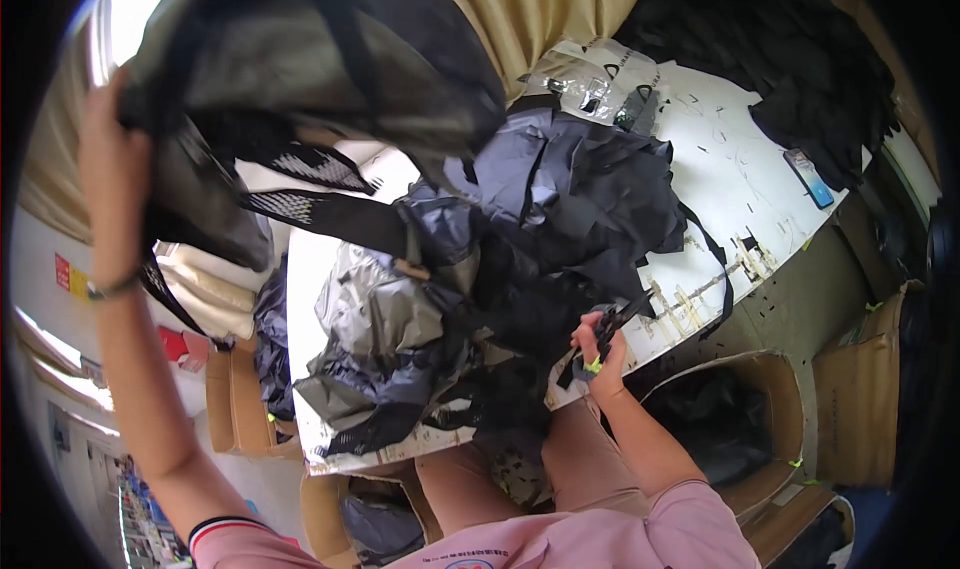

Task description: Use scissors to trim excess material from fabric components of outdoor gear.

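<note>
At the far left my left hand (112, 169) is raised and closed on the edge of a large dark bag (300, 59), lifted above the table. Its black mesh strap (330, 214) hangs down toward the pile below. Near the table's front edge my right hand (602, 354) is closed around black scissors (622, 319), whose blades point up and to the right. A yellow-green bit shows at the fingers. Beside the scissors lies a heap of dark grey and black fabric pieces (570, 184). Shiny grey fabric (380, 304) lies bunched at the heap's left side.
The white table (715, 119) has worn tape and thread scraps along its right edge. A phone (808, 179), a clear plastic bag (590, 79) and a black fabric pile (780, 49) lie toward the back right. Cardboard boxes (785, 409) stand around the table.
</note>
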`<state>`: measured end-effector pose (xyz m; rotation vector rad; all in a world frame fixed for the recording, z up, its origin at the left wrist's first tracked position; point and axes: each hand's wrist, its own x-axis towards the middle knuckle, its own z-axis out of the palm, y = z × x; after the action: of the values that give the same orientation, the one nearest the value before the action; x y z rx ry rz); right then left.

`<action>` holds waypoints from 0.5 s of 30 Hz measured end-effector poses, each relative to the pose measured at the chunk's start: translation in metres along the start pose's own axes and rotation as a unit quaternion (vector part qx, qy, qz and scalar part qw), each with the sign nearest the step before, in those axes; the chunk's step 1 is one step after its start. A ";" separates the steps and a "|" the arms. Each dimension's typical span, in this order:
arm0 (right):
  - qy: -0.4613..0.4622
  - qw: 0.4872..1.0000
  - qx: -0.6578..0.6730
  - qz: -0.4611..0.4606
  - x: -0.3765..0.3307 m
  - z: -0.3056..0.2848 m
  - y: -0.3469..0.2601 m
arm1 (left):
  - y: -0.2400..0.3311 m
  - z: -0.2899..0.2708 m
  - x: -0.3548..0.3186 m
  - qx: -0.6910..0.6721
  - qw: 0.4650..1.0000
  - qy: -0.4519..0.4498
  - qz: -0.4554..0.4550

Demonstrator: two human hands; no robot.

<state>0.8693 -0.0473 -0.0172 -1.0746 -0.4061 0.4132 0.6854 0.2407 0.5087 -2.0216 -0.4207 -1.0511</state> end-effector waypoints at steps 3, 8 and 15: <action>0.047 0.998 0.042 0.007 0.003 -0.002 -0.004 | 0.128 -0.028 -0.111 -0.146 0.985 -0.094 -0.017; 0.063 0.995 -0.013 -0.070 -0.007 0.011 -0.024 | 0.245 0.008 -0.363 -0.335 0.829 -0.427 -0.134; -0.050 0.970 -0.194 -0.136 -0.021 0.001 -0.084 | 0.208 -0.006 -0.358 -0.589 0.653 -0.454 -0.145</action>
<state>0.8619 -0.0924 0.0565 -1.3588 -0.7357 0.1438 0.5922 0.1298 0.1202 -3.7800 -0.6608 -0.2643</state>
